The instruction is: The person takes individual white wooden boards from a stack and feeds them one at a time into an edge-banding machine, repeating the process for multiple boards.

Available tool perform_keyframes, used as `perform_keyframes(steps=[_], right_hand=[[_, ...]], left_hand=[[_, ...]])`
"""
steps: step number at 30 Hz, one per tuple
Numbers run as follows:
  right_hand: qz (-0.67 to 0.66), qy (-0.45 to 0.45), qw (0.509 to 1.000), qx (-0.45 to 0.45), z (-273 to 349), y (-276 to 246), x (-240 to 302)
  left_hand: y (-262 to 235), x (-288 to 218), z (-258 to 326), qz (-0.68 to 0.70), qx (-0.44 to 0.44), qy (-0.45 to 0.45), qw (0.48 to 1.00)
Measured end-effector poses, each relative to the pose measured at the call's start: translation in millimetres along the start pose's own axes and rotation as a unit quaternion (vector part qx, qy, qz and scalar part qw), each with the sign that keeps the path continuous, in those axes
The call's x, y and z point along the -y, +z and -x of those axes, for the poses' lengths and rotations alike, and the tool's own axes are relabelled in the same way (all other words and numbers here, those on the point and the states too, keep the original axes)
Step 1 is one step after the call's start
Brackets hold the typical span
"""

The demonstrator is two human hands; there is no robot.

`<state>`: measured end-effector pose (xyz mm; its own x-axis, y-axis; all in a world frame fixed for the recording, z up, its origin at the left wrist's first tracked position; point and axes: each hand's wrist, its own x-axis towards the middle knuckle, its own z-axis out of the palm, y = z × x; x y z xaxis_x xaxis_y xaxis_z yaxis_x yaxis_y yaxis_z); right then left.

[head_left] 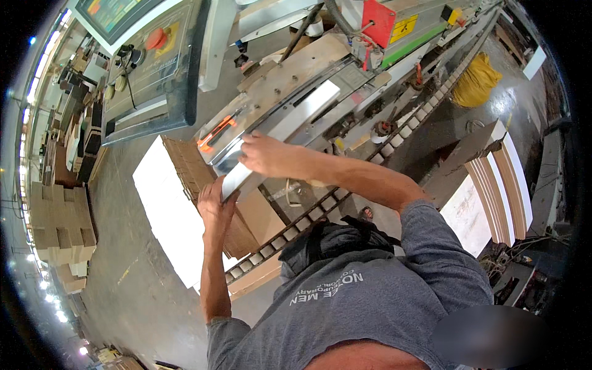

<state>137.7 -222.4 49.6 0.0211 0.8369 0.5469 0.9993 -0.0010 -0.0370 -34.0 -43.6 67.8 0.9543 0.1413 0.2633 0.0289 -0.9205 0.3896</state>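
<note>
A long, narrow white panel strip (308, 110) lies slantwise along the machine's infeed bed, its far end pointing away to the right. My left hand (216, 205) is closed round the near end of the strip. Further along, my right hand (266, 155) reaches over the strip, its fingers curled down on the far edge. Beyond the right hand, an orange utility knife (217, 133) rests on the machine's metal table (262, 102).
Stacked white panels (166, 216) stand left of my left hand; another stack (502, 191) stands at the right. A roller track (336, 196) runs between me and the machine. A control panel (154, 68) overhangs the far left. A yellow sack (478, 80) sits on the floor.
</note>
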Motion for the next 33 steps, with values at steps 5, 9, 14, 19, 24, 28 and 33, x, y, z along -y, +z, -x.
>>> perform_keyframes(steps=[5, 9, 14, 19, 24, 28, 33], right_hand=[[0.070, 0.085, 0.991, 0.078, -14.2, 6.9, -11.3], [0.000, 0.202, 0.977, -0.062, 1.5, -21.1, 5.8], [-0.387, 0.504, 0.748, -0.191, 55.1, -2.6, 32.5], [-0.433, 0.568, 0.680, -0.165, 44.0, 28.0, 18.0], [-0.391, 0.595, 0.684, -0.156, 31.1, 20.7, 11.8], [-0.397, 0.593, 0.681, -0.164, 28.3, 16.6, 12.5], [-0.410, 0.557, 0.696, -0.192, 27.9, 35.9, 11.3]], left_hand=[[21.4, 31.4, -36.4, 0.008, -0.088, 0.114, 0.990], [14.9, 42.6, -33.7, 0.016, -0.106, 0.048, 0.993], [12.5, 63.0, -3.7, -0.031, -0.106, 0.012, 0.994], [32.3, 82.0, 7.2, -0.029, -0.140, 0.002, 0.990], [40.0, 89.7, 2.5, 0.005, -0.131, -0.029, 0.991], [37.3, 93.2, 5.3, 0.023, -0.122, -0.016, 0.992], [36.1, 86.3, 11.9, 0.053, -0.120, -0.021, 0.991]])
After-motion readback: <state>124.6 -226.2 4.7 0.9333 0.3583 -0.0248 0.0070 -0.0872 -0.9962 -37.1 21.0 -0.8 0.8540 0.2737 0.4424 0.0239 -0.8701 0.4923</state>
